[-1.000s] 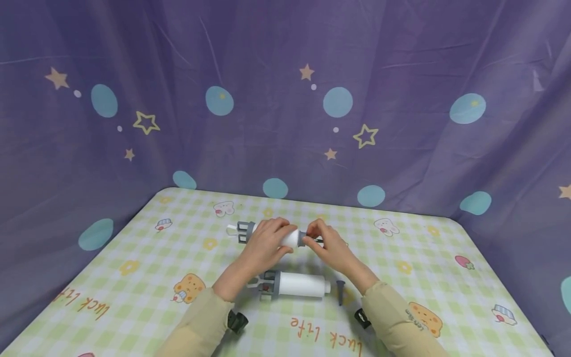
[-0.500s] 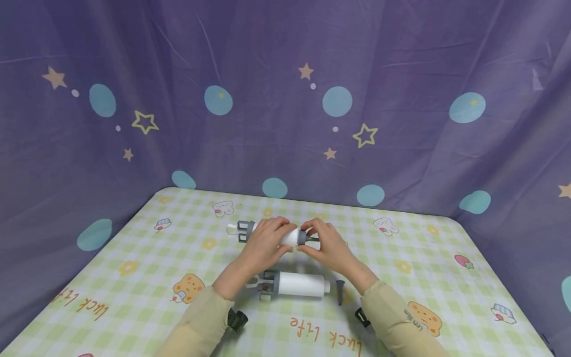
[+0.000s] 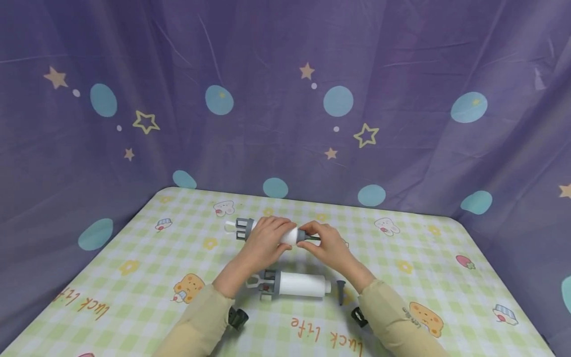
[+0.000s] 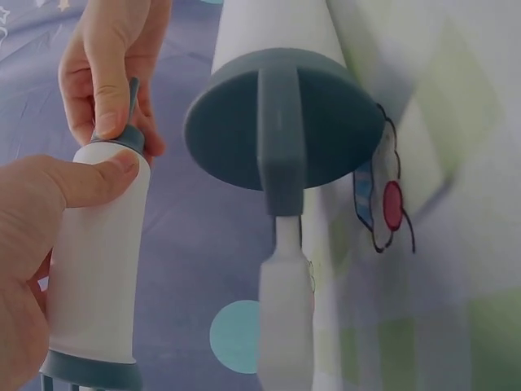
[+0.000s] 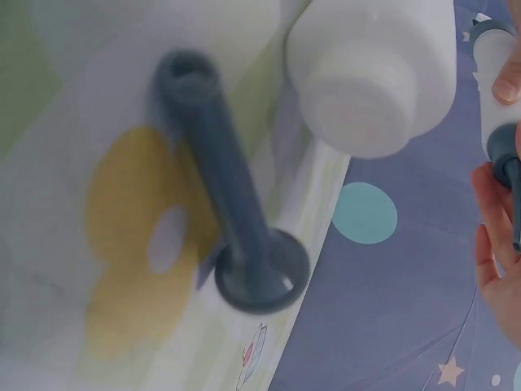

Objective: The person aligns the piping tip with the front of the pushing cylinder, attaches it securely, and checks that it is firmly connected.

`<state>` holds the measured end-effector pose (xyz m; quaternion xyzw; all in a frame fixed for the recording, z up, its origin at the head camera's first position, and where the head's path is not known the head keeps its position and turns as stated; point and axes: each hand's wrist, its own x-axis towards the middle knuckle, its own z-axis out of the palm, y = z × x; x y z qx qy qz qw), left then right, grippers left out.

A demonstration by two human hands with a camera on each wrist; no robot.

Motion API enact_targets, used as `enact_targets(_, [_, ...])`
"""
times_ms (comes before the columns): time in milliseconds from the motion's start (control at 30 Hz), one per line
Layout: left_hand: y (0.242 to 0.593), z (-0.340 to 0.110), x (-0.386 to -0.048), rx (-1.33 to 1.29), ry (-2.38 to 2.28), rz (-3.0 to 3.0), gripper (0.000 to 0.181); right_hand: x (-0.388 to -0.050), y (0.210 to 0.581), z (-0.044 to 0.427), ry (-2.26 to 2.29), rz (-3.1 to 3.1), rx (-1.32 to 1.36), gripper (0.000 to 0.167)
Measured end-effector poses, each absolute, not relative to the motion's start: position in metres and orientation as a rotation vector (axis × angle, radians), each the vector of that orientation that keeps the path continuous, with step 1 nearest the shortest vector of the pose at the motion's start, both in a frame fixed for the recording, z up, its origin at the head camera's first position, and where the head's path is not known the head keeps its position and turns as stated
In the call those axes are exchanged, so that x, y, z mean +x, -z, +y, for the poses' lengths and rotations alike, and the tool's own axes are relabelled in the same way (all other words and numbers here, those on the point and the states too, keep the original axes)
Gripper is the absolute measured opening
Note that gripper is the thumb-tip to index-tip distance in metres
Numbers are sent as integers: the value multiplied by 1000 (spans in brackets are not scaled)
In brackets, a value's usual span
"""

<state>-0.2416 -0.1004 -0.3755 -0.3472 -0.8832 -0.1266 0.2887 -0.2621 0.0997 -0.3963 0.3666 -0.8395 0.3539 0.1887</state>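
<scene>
In the head view my left hand [image 3: 265, 242] holds a white syringe [image 3: 290, 236] lying nearly level above the table. Its grey finger-grip end and white ring handle [image 3: 229, 226] point left. A grey nozzle [image 3: 313, 238] with a thin spout sits at its right end, pinched between thumb and fingers of my right hand [image 3: 330, 244]. The left wrist view shows my left thumb [image 4: 106, 175] lying along the barrel near the nozzle's collar [image 4: 120, 137]. Below the hands, a second white syringe [image 3: 303, 285] rests on the table; beside its bare tip stands or lies a loose grey nozzle [image 3: 341, 292].
A green checked cloth [image 3: 156, 277] with printed cartoons covers the table. Behind its far edge hangs a purple curtain [image 3: 285, 148] with stars and dots. Dark wrist camera mounts [image 3: 238, 318] jut out under both sleeves.
The fingers of my right hand have shifted slightly left, closer round the nozzle's wide collar. The syringe's ring end has moved a little left and up. The second syringe and loose nozzle are unmoved.
</scene>
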Motion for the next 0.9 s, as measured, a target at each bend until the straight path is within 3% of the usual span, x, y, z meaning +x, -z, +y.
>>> enact_targets(400, [372, -107, -246, -944, 277, -2366, 48, -266, 396, 91, -1177, -2524, 940, 31])
enact_targets(900, [386, -129, -263, -930, 345, -2562, 44, -269, 402, 66, -991, -2671, 898, 33])
